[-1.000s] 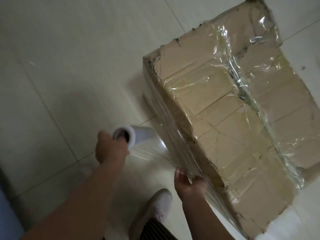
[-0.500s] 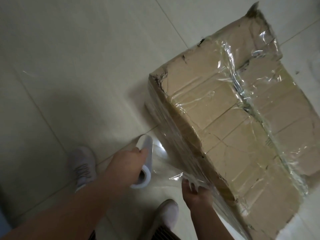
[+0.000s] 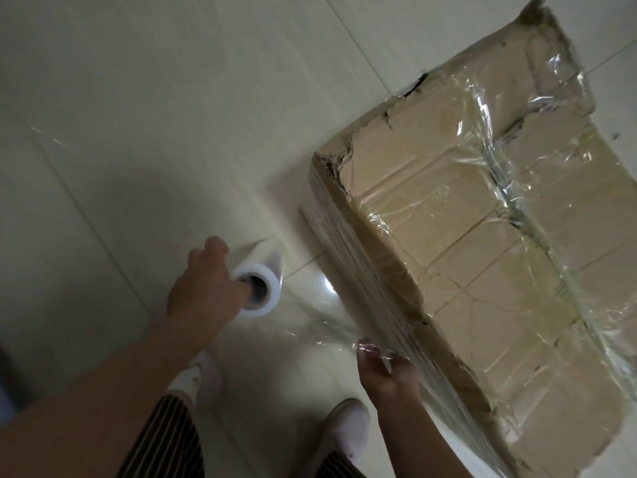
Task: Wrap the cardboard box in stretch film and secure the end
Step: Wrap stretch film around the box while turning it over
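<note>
A large worn cardboard box (image 3: 462, 243) stands on the tiled floor, its near side and part of its top covered in clear stretch film. My left hand (image 3: 203, 288) grips the white stretch film roll (image 3: 260, 282) by its end, a finger in the core, left of the box. A sheet of film (image 3: 320, 319) stretches from the roll to the box's near side. My right hand (image 3: 386, 370) pinches the bunched film edge against the lower near side of the box.
Pale floor tiles (image 3: 172, 115) surround the box. My two white shoes (image 3: 344, 429) stand just below the hands, with striped trouser legs (image 3: 162, 439) above them. The box's corners are torn and ragged.
The left hand has turned the roll so its open core faces the camera again and drawn it slightly left, stretching the film. The right hand stays on the film at the box's side.
</note>
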